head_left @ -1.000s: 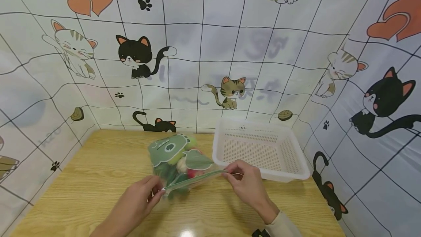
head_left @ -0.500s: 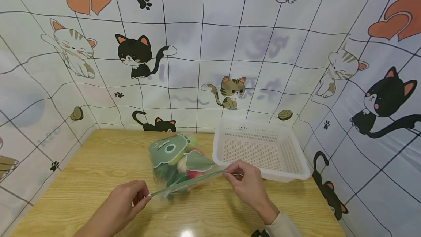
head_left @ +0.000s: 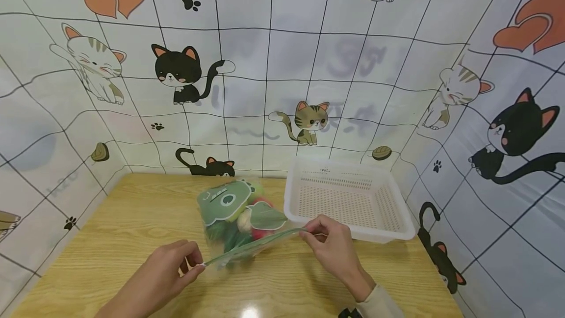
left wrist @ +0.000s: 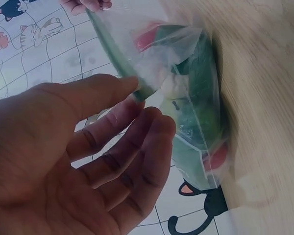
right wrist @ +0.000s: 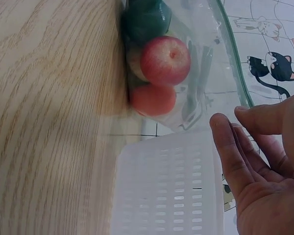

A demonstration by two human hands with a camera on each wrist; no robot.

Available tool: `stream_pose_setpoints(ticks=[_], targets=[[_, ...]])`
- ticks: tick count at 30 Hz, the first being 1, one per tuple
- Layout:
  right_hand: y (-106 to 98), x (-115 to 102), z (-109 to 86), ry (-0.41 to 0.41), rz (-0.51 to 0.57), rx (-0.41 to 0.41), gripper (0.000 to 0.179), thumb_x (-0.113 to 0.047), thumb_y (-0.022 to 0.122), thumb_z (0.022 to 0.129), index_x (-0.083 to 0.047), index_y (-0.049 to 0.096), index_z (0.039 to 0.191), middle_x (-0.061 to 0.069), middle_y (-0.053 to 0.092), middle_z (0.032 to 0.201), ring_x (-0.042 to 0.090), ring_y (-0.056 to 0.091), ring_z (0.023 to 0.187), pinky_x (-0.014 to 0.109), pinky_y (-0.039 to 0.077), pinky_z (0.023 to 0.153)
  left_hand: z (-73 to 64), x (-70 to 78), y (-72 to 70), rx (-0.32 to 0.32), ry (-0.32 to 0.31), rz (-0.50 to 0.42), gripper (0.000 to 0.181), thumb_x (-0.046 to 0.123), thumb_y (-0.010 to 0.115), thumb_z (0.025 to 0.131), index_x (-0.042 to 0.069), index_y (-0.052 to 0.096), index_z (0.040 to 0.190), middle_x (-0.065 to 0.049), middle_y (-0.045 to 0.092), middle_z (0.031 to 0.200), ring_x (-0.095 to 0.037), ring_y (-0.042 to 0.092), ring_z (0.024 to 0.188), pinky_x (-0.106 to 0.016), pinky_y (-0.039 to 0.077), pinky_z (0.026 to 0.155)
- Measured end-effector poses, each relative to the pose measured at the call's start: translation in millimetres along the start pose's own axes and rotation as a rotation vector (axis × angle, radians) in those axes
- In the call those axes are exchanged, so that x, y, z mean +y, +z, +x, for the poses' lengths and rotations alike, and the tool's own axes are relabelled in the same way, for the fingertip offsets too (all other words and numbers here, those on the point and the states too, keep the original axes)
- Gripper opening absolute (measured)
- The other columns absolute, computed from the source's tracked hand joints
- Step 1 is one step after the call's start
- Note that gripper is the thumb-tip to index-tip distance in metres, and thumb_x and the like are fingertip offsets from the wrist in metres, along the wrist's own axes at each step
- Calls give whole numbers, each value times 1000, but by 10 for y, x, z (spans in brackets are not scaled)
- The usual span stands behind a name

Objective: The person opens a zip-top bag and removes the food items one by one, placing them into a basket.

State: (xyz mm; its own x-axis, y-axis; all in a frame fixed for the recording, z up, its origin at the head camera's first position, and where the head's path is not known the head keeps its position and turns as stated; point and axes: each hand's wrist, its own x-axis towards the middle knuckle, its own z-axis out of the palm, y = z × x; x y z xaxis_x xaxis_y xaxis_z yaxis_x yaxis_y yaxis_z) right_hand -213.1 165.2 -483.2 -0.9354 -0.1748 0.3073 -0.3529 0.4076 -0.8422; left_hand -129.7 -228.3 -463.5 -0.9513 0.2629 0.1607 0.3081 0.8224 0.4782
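Observation:
A clear zip bag (head_left: 225, 205) with a green cartoon animal print lies on the wooden table, its green zip edge raised toward me. Inside are several fruits and vegetables, among them a red apple (right wrist: 165, 61), a round red-orange piece (right wrist: 154, 99) and dark green pieces. My left hand (head_left: 165, 269) pinches the zip's left end between thumb and index finger, where a small white bit shows. At the opposite end, my right hand (head_left: 333, 247) pinches the zip edge by its corner. The zip line stretches nearly straight between both hands.
A white perforated plastic basket (head_left: 293, 217) stands at the back right, just behind my right hand. Cat-printed cloth (head_left: 247, 63) surrounds the wooden table (head_left: 145, 210) at the back and sides. A dark wristband (head_left: 350, 313) shows at my right wrist.
My left hand has moved left and slightly nearer to me, with the zip line now longer and straighter between the hands. The right hand has kept its place at the corner.

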Motion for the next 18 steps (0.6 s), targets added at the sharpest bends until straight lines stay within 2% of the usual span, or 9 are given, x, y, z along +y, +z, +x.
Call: stream_pose_setpoints(ticks=[7,13,18], targets=[[-1,-2,-2,7,9,10,22,1,92,96,-17,79,96,-1,85,101,9,85,92,22,69,79,104,187,20,1,2,20,20,30,97,96,31,77,100,22,71,95,7,61,81,-20,58,72],[14,-1,-7,0,0,18,22,0,93,96,-16,78,95,-1,84,99,8,85,91,21,68,78,252,340,124,47,104,20,20,31,95,99,32,75,98,23,70,95,7,62,81,-21,57,71],[33,5,-17,-31,-16,18,22,-1,93,96,-16,78,97,0,84,100,8,85,90,21,69,77,399,426,241,59,179,12,18,28,95,98,29,77,98,18,73,95,5,64,80,-20,56,69]])
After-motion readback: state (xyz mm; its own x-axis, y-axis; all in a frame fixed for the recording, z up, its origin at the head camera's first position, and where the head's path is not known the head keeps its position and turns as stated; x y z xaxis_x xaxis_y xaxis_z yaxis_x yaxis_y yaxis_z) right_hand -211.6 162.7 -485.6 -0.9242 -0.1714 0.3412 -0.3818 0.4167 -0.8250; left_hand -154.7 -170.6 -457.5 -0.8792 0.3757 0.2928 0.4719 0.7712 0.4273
